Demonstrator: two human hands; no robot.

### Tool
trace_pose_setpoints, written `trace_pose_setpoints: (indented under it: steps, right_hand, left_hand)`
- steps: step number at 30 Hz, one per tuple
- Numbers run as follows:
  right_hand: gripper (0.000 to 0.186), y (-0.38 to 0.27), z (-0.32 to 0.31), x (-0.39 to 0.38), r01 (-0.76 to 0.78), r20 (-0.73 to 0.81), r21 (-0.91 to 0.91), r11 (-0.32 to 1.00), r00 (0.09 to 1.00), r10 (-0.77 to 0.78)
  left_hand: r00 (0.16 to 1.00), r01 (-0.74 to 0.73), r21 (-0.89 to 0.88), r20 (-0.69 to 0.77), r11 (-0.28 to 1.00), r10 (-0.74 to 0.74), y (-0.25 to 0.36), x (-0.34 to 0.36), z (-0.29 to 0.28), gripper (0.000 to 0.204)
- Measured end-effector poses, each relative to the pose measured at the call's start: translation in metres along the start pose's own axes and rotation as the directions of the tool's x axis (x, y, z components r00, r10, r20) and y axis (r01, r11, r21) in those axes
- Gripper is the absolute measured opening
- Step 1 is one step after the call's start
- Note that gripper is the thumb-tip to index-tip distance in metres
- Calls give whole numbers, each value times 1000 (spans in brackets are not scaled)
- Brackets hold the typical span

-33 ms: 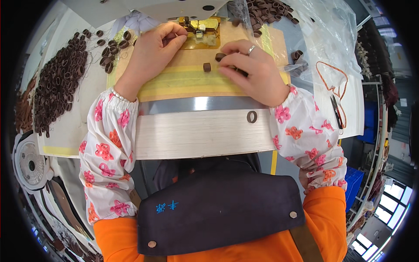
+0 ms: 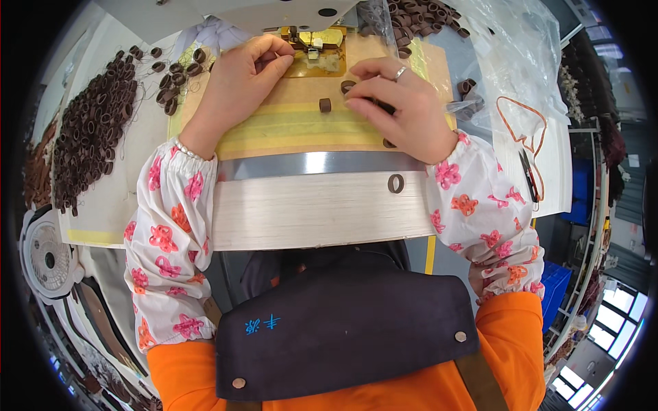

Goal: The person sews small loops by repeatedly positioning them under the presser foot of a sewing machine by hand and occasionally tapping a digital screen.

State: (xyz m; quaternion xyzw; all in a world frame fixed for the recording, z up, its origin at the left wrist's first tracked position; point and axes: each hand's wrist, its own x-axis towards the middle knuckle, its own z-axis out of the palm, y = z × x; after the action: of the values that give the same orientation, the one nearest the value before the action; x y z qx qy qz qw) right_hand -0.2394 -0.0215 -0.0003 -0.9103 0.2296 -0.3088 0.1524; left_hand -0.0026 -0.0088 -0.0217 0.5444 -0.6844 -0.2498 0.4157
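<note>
Left fingers (image 2: 277,66) bent at presser foot (image 2: 313,53), right fingers (image 2: 373,88) half-curled at brown ring (image 2: 347,87), both grips unclear, second ring (image 2: 325,105) nearby

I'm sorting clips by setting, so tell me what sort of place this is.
Probably a sewing workshop: a sewing machine stands at the top of the view, a big heap of small brown loops lies at the left, and floral sleeve covers are being worn.

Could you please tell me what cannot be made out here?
In the head view:
Left hand: any pinched item, hidden by it.
Right hand: palm, hidden by its back.
Sewing machine: top, cut off by upper edge.
Brown loops, left pile: count, too small and overlapping.
</note>
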Motion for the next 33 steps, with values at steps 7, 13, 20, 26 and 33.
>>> trace_pose_setpoints:
  steps: [7,13,20,26,33]
  right_hand:
    - [56,-30,-24,-30,195,366,-73,978,918,-156]
    - [43,-18,-9,-11,251,268,-168,953,942,-200]
    - [23,24,-1,9,184,42,-175,967,983,-180]
    - [14,18,-17,42,-76,-68,31,997,995,78]
    - [16,73,-12,72,-270,-19,-51,962,963,269]
  left_hand:
    - [998,61,49,25,997,-62,2,1,-3,16]
    - [997,71,59,31,996,-73,5,2,-5,16]
    - [998,66,21,22,998,-66,6,4,-1,16]
    - [981,172,51,78,984,-176,5,-1,-9,16]
    - [984,169,18,45,985,-170,16,2,-4,18]
